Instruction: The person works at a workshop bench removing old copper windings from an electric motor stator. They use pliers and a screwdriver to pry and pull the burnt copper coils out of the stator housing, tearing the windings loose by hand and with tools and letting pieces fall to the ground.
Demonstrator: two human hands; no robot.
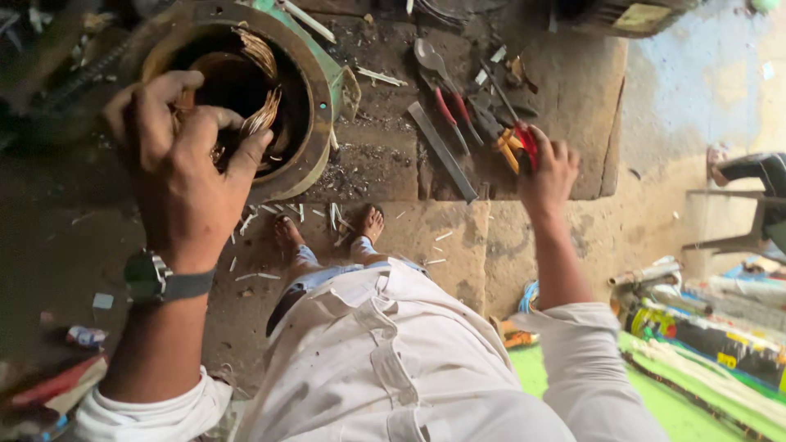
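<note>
- My left hand (176,164) is at the mouth of the motor stator (246,90), a round green-sided housing that sits on the floor just in front of my bare feet (327,233).
- The left fingers are curled together on a bundle of copper winding wire (260,115) at the rim of the bore; the thumb and fingers look closed on the strands, though my knuckles hide the exact pinch.
- More copper coil (255,51) hangs loose at the far side of the bore, so I judge the winding only partly pulled out: some strands are free, a good deal remains inside.
- Pale slips of insulation (270,211) lie scattered on the floor near my feet, which suggests to me that slot material has already been stripped.
- My right hand (550,168) is well apart from the stator, over on the stone slab (573,90) where the tools lie.
- Its fingers are wrapped on the red and yellow handles of a pair of pliers (516,143); the hold looks closed, with the tool resting on the slab rather than raised.
- Beside it lie a flat metal file (442,151), red-handled cutters (450,110) and a spoon (427,56), none touched.
- Left to do, as I judge it: free the rest of the copper.
</note>
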